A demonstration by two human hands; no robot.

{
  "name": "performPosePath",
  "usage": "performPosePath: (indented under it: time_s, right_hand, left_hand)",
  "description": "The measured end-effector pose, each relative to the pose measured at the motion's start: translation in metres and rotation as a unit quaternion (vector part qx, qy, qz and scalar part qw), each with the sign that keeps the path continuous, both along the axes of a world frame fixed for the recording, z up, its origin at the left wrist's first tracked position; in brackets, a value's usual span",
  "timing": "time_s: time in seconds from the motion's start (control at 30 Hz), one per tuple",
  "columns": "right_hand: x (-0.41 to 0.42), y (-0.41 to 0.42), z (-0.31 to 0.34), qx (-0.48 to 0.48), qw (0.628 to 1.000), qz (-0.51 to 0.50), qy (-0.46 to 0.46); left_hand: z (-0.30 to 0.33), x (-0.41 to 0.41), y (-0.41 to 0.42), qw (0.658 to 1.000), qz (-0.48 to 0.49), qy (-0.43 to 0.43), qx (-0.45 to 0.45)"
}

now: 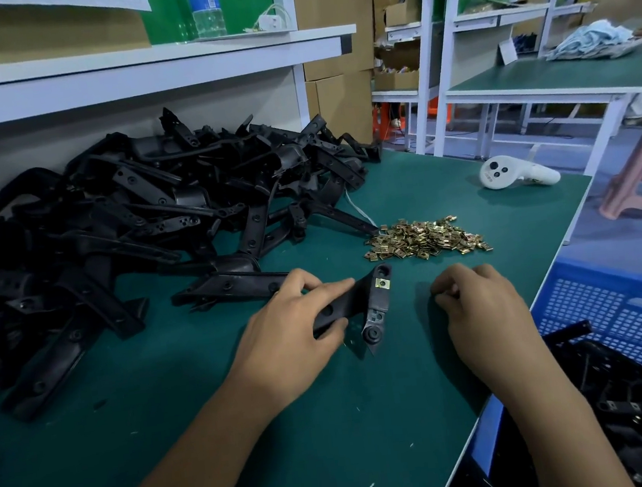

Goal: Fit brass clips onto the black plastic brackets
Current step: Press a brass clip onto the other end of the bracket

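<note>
Fingers (328, 288) of the left hand (290, 335) are being curled round the black bracket (358, 307), index on top, thumb underneath, so the part is being gripped just above the green mat (331, 422). One brass clip (382, 283) is already being carried on the bracket's upper tab, at about 1 o'clock from those fingertips. The bracket's lower tab (373, 333), toward 5 o'clock, is showing no clip.

Right hand (474, 302) is being kept curled, fingertips tucked toward the thumb; whether a clip is being pinched there cannot be told. It is being held just beside the bracket, at 3 o'clock from it, with a gap between.

Bracket's clipped bar is being presented with its long axis running roughly 12 to 6, tilted slightly. The right hand is judged nearer the bare lower tab, so the next clip is likely being fed from 3 o'clock.

Loose clip pile (427, 239) is lying at 12 o'clock from the right hand, near. Unworked bracket heap (129, 225) is sitting at 10 o'clock, blue crate (619, 313) at 4 o'clock.
</note>
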State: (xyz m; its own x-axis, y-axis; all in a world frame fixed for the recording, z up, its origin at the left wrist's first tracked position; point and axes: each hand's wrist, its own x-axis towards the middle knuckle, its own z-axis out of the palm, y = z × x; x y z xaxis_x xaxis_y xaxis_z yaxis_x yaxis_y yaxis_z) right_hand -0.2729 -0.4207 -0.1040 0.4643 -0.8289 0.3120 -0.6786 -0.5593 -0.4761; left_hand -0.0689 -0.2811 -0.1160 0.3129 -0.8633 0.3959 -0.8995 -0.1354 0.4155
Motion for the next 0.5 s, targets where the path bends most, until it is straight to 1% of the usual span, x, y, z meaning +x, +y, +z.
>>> performPosePath:
  time_s: [0.07,0.13,0.2,0.3,0.37,0.43,0.5]
  right_hand:
    - [-0.002,0.003,-0.001,0.006,1.0,0.004,-0.03]
    - [-0.002,0.005,0.0,0.037,0.993,0.022,-0.107]
    - [-0.001,0.008,0.002,0.091,0.978,0.038,-0.184]
    - [0.003,0.012,0.003,0.176,0.945,0.047,-0.271]
    - [0.007,0.016,0.006,0.235,0.905,0.068,-0.348]
    - [0.008,0.02,0.008,0.306,0.848,0.106,-0.42]
    - [0.009,0.024,0.009,0.37,0.794,0.137,-0.462]
  left_hand:
    - [0.0,0.0,0.0,1.0,0.001,0.002,0.0]
    - [0.0,0.0,0.0,1.0,0.002,0.003,-0.001]
    - [0.0,0.0,0.0,1.0,0.001,0.006,-0.002]
    - [0.001,0.0,0.0,1.0,-0.004,0.012,-0.006]
    - [0.001,0.0,0.001,1.0,-0.006,0.012,-0.009]
    - [0.002,0.0,0.001,1.0,-0.006,0.015,-0.016]
    - [0.003,0.0,0.001,0.999,0.001,0.023,-0.038]
